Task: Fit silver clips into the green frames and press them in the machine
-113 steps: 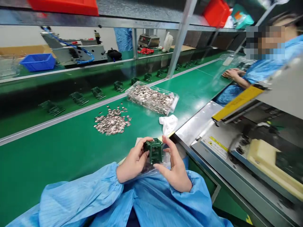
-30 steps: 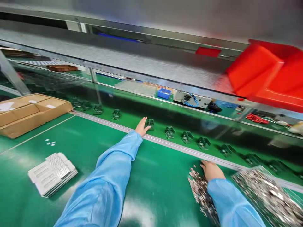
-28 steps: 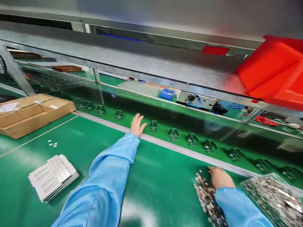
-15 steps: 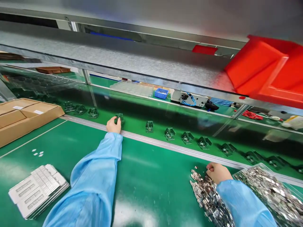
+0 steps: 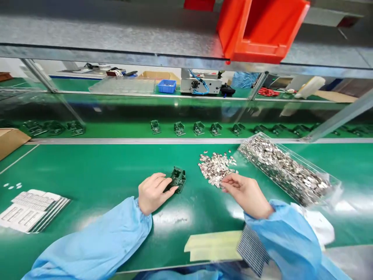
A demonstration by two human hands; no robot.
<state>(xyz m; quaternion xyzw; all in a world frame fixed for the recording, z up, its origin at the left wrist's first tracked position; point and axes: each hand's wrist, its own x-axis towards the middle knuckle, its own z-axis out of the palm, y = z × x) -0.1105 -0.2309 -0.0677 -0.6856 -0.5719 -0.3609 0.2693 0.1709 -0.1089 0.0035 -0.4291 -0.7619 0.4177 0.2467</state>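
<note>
My left hand (image 5: pixel 155 191) grips a green circuit board assembly (image 5: pixel 178 179) just above the green bench, thumb and fingers closed on its left side. To the right, my right hand (image 5: pixel 243 191) is pinched at the near edge of a loose pile of small shiny metal parts (image 5: pixel 214 166). What sits between those fingertips is too small to make out. A clear tray (image 5: pixel 309 171) heaped with similar metal parts lies slanted beyond my right hand.
Several more board assemblies (image 5: pixel 199 128) stand in a row on the green strip behind a metal rail (image 5: pixel 131 141). White label sheets (image 5: pixel 32 210) lie at left, near a cardboard box (image 5: pixel 11 140). Overhead, a shelf carries a red bin (image 5: pixel 262 35). Yellow tape (image 5: pixel 214 245) marks the front edge.
My left hand has brought the board assembly from the row back over the bench, nearer to me. My right hand stays by the metal parts, now at the pile's near edge. The view has turned right.
</note>
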